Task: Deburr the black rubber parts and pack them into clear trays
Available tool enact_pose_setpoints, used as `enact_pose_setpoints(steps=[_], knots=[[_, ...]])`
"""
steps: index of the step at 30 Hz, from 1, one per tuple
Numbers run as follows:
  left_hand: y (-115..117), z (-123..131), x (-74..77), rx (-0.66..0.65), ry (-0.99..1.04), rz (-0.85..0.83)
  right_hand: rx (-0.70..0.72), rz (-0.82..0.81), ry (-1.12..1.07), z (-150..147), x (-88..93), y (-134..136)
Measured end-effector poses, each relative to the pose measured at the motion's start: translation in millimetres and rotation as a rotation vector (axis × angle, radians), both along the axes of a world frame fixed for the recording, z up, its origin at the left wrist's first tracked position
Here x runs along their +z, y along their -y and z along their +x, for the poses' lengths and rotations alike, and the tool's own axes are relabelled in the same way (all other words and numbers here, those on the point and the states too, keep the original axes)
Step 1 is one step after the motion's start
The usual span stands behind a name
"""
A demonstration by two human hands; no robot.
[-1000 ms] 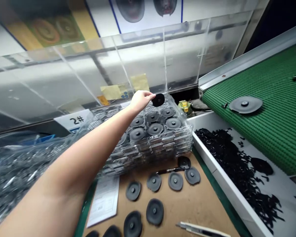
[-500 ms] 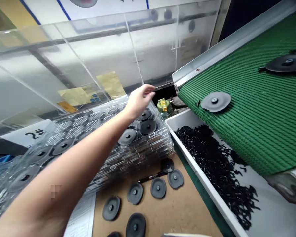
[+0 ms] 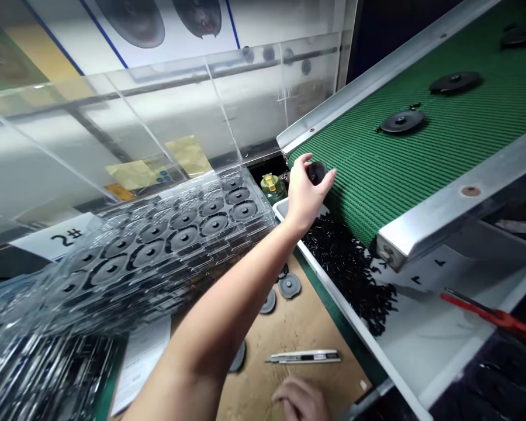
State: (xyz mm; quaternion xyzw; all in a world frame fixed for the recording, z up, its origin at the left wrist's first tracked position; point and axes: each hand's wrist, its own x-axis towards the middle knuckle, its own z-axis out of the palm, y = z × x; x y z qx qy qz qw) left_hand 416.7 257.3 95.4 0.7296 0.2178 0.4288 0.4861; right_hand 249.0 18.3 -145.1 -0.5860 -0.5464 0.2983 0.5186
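A white card (image 3: 55,238) has the clearest mark here: a big black 2 and a # sign. It sits by the clear plastic trays (image 3: 170,234) and looks upside down from this view. A white paper sheet (image 3: 140,362) lies by the trays, with lines of small print that are too small to read. Yellow notes (image 3: 188,155) sit behind a clear plastic sheet (image 3: 263,99), and their tiny marks are too blurry to read. A wall poster (image 3: 158,23) shows big round parts, but no words can be read on it.
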Motion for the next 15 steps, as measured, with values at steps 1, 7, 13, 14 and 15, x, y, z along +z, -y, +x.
enact_pose_setpoints(steps=[1,7,13,14,15], knots=[[4,-7,1.2,-0.019,0.010,-0.095,-0.016,0.001,-0.004,-1,-1.5,0],[58,-68,-4.2,-0.162,-0.045,-0.421,-0.086,-0.025,-0.058,0,13.4,3],[114,-171,-25.0,-0.210,-0.089,-0.509,-0.064,-0.092,-0.170,5,25.9,3],[125,-193,-31.8,-0.210,-0.120,-0.484,-0.049,-0.108,-0.197,6,28.8,3],[137,-217,-40.2,-0.199,-0.140,-0.443,-0.028,-0.127,-0.230,7,32.7,3]])
